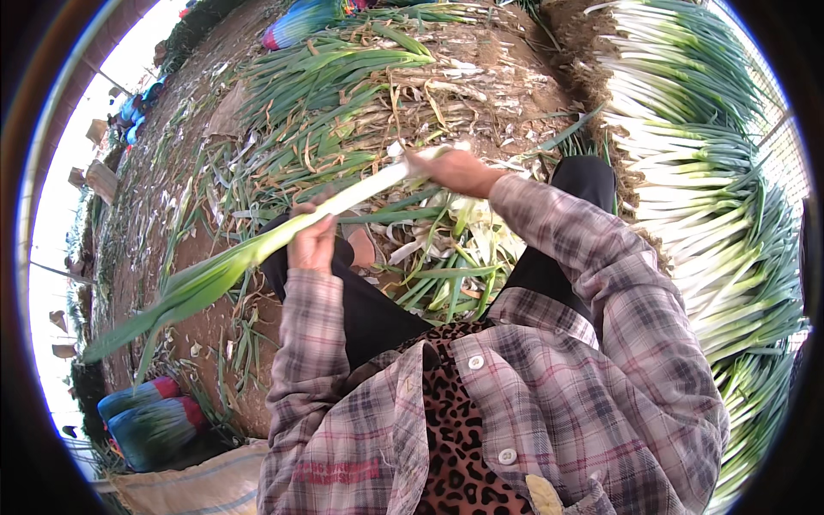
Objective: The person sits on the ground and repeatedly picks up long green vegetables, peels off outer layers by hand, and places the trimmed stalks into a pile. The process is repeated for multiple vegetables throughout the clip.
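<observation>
A long leek or large green onion (360, 191) slants across in front of me, its white end at upper right and its green leaves trailing to lower left. My left hand (312, 241) is wrapped around the middle of the stalk, where white turns to green. At the white end, my right hand (454, 170) grips with bent fingers; motion blurs it, so exactly what its fingertips pinch is unclear. Stripped leaves and pale peelings (486, 222) are heaped between my knees, below the right hand. Beyond the hands lie untrimmed leeks (335, 77) with dry outer leaves.
A long row of clean white-stemmed leeks (682, 206) runs down my right side, roots facing me. Wrapped blue-and-pink bundles (154, 418) sit at lower left beside a woven sack (193, 483). Another bundle (302, 26) is at the top. Scraps litter the soil (212, 354).
</observation>
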The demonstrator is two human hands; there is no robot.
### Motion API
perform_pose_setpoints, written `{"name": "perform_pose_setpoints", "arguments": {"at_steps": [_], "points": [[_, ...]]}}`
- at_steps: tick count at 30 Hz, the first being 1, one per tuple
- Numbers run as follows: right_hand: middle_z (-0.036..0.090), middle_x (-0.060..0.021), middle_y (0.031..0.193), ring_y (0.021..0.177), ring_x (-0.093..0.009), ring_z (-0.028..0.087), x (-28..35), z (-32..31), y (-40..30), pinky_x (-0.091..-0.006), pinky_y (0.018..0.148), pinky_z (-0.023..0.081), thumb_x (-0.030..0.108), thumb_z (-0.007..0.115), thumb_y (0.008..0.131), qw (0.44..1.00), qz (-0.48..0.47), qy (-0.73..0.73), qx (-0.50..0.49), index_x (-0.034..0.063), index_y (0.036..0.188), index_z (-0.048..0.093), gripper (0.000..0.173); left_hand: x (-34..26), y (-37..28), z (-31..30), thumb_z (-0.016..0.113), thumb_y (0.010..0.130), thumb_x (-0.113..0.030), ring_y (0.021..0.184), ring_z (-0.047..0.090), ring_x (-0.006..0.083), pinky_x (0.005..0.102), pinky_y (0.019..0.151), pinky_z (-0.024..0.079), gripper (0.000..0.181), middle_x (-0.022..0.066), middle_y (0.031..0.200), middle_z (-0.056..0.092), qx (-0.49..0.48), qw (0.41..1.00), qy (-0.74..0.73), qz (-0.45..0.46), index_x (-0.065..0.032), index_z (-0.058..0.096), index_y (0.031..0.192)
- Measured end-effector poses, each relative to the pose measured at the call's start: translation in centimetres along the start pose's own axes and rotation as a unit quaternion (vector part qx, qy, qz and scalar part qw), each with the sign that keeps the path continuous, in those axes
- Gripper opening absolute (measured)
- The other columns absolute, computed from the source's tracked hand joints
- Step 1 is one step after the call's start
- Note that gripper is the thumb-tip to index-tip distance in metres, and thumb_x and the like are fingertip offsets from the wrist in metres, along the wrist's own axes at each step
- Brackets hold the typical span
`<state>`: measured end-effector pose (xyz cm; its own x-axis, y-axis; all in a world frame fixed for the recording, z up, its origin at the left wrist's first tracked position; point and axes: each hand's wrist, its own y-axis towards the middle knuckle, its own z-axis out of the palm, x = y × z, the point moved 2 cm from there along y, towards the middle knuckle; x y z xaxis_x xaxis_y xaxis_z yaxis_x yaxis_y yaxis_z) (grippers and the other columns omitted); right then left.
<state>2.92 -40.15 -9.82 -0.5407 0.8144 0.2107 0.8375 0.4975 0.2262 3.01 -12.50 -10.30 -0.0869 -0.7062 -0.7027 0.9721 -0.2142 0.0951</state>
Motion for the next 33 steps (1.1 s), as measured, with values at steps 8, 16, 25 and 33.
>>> {"name": "perform_pose_setpoints", "arguments": {"at_steps": [8,16,25,33], "points": [[0.054,-0.0146,0.059,0.057,-0.032,0.054,-11.7,1.7,-3.0,-0.0412,0.054,0.041,0.011,0.041,0.079,0.98,0.149,-0.074,-0.108,0.0071,0.087,0.045,0.01,-6.0,-4.4,2.7,0.057,0.061,0.016,0.112,0.04,0.0286,0.0423,0.097,0.032,0.028,0.0046,0.09,0.053,0.061,0.995,0.074,0.032,-0.0102,0.052,0.072],[0.056,-0.0195,0.073,0.071,-0.035,0.057,-15.0,3.7,-4.4,-0.0428,0.058,0.043,0.012,0.041,0.079,0.96,0.279,-0.015,-0.021,0.0057,0.086,0.049,0.012,-6.3,-9.1,3.6,0.058,0.063,0.015,0.115,0.037,0.0274,0.0432,0.099,0.027,0.028,0.0027,0.09,0.053,0.005,0.994,0.11,-0.009,-0.0106,0.048,0.071],[0.061,-0.0135,0.078,0.071,-0.026,0.061,-22.6,3.7,-7.5,-0.0351,0.058,0.049,0.019,0.05,0.078,0.918,0.38,-0.113,0.024,0.0021,0.083,0.059,0.021,-16.0,-13.1,0.7,0.056,0.06,0.016,0.096,0.047,0.0217,0.0412,0.099,0.028,0.032,0.0027,0.086,0.049,-0.099,0.984,0.127,0.076,-0.0101,0.045,0.073],[0.042,-0.0195,0.119,0.104,-0.034,0.045,-9.3,5.1,-1.5,-0.04,0.093,0.033,0.02,0.068,0.068,0.947,0.141,0.285,0.039,0.0081,0.129,0.02,0.079,-10.5,-7.5,-3.3,0.048,0.064,0.021,0.118,0.032,0.0301,0.0446,0.098,0.031,0.031,0.0091,0.099,0.05,-0.125,0.991,0.037,0.039,-0.0043,0.049,0.082]]}}
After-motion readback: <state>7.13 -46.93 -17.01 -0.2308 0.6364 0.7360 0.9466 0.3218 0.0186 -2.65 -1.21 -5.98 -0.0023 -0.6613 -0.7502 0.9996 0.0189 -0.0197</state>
